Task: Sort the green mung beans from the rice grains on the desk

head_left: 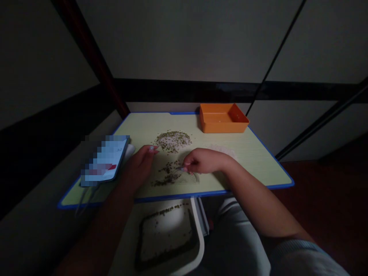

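Note:
On the yellow board, a clear protractor-like half disc (189,178) lies at the near side. My right hand (199,161) is closed in a pinch at its upper edge. Beside it, to the left, is a scattered group of dark grains (169,173). My left hand (145,155) is near the left side of a larger pile of mixed green and pale grains (173,140). Its thumb and fingers are drawn together; anything between them is too small to see. A thin spread of pale grains (222,150) lies beyond my right wrist, partly hidden by it.
An orange open box (225,127) stands at the far right of the blue-edged board (253,168). A phone (106,161) leans at the left edge, with a cable (82,199) hanging below. Under the near edge is a white bin (198,230) with dark grains inside.

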A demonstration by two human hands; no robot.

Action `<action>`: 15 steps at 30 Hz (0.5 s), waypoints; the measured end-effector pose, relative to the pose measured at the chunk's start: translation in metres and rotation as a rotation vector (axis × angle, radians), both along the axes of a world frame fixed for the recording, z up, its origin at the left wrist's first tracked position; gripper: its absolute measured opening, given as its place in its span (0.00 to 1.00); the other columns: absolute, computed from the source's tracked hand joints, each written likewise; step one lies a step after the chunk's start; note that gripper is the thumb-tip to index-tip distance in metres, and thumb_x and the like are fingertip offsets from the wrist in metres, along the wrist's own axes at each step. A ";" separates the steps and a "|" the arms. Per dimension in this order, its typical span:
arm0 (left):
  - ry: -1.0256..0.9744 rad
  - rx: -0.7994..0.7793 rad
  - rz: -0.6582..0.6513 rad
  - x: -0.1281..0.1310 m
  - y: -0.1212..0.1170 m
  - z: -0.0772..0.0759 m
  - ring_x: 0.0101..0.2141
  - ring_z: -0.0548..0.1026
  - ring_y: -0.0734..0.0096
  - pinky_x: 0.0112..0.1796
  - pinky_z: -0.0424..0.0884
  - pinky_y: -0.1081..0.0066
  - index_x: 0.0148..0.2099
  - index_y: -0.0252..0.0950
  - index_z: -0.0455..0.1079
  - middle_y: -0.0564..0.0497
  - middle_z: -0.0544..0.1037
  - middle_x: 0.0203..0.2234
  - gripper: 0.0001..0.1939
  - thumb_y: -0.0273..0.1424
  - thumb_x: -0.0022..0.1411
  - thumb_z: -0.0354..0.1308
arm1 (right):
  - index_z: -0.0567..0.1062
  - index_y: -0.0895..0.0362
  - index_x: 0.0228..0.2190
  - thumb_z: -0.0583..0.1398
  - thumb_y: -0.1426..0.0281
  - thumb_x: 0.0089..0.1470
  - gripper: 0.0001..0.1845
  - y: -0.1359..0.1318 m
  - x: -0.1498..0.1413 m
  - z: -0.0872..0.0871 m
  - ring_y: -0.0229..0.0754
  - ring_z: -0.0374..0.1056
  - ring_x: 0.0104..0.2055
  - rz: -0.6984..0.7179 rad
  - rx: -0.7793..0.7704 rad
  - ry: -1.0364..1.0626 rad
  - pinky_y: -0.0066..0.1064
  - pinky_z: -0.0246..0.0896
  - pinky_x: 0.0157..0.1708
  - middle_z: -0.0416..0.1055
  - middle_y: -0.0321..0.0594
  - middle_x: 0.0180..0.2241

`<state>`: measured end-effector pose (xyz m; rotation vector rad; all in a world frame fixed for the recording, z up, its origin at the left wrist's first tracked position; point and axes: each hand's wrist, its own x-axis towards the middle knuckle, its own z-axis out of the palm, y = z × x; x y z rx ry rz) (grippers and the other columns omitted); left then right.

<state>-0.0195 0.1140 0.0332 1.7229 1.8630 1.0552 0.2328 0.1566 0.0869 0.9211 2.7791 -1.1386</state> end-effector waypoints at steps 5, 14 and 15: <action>0.014 -0.001 0.015 0.001 -0.001 0.001 0.56 0.80 0.53 0.59 0.73 0.55 0.50 0.43 0.75 0.48 0.86 0.51 0.25 0.51 0.70 0.44 | 0.70 0.57 0.22 0.60 0.75 0.65 0.19 0.001 0.001 0.003 0.34 0.52 0.24 -0.075 0.069 -0.024 0.32 0.44 0.31 0.61 0.28 0.18; 0.012 0.000 0.016 0.000 0.000 0.000 0.56 0.79 0.54 0.60 0.73 0.56 0.49 0.45 0.75 0.48 0.85 0.51 0.23 0.50 0.70 0.44 | 0.65 0.55 0.21 0.59 0.74 0.66 0.21 0.003 0.006 0.005 0.34 0.49 0.25 -0.148 0.081 0.031 0.32 0.41 0.31 0.55 0.26 0.17; 0.015 -0.003 0.017 0.000 0.000 0.001 0.56 0.79 0.54 0.60 0.73 0.56 0.49 0.45 0.75 0.48 0.85 0.51 0.23 0.50 0.70 0.44 | 0.64 0.55 0.21 0.59 0.74 0.66 0.21 0.003 0.006 0.005 0.34 0.49 0.25 -0.147 0.076 0.037 0.32 0.41 0.31 0.55 0.26 0.17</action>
